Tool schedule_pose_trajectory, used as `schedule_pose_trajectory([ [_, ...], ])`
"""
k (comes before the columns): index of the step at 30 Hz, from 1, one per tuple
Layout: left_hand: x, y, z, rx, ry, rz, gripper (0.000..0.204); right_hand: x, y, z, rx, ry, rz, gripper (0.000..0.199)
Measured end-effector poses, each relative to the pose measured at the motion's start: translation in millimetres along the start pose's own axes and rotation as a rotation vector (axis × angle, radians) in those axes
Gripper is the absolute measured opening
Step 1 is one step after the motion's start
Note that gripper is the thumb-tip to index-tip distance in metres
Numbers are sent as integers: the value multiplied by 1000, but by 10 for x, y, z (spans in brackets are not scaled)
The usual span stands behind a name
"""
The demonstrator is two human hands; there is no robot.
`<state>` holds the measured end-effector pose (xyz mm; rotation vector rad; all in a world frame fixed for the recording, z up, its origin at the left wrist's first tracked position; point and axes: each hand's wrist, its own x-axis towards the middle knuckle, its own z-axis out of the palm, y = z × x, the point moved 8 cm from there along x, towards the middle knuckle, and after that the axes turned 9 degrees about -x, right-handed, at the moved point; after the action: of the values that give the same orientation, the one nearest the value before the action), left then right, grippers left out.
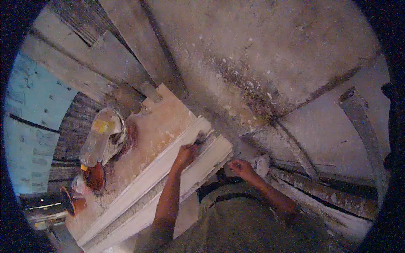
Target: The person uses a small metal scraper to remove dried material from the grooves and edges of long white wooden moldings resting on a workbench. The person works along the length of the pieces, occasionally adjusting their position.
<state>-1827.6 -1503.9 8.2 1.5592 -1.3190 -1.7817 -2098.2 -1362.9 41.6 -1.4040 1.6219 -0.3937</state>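
Two long white moulded strips [147,182] lie side by side, slanting across a pale, dusty board [158,120], with a rough grey groove between them. My left hand [187,155] is closed over the far end of the strips. A small dark object [201,137] shows at its fingers; its kind is too blurred to tell. My right hand [241,167] is beside the near strip's far end, in front of my body. Its fingers are curled together, and whatever may be in them cannot be made out.
On the board's left stand a cloudy plastic container [95,143] with a yellow label and a reddish-brown bowl [95,177]. An orange-brown round vessel [69,201] sits nearer. A stained wall [270,55] rises beyond; long dusty lengths [320,196] lie at right.
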Motion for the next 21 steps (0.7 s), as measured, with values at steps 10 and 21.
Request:
schedule_pose_trajectory([
  [10,-56,763,497,259,312,488,57,1213,-240,-176,890,174,358,64],
  [21,-85,58,106,925,351,298,89,642,-202,-860,-194,412,-157,37],
])
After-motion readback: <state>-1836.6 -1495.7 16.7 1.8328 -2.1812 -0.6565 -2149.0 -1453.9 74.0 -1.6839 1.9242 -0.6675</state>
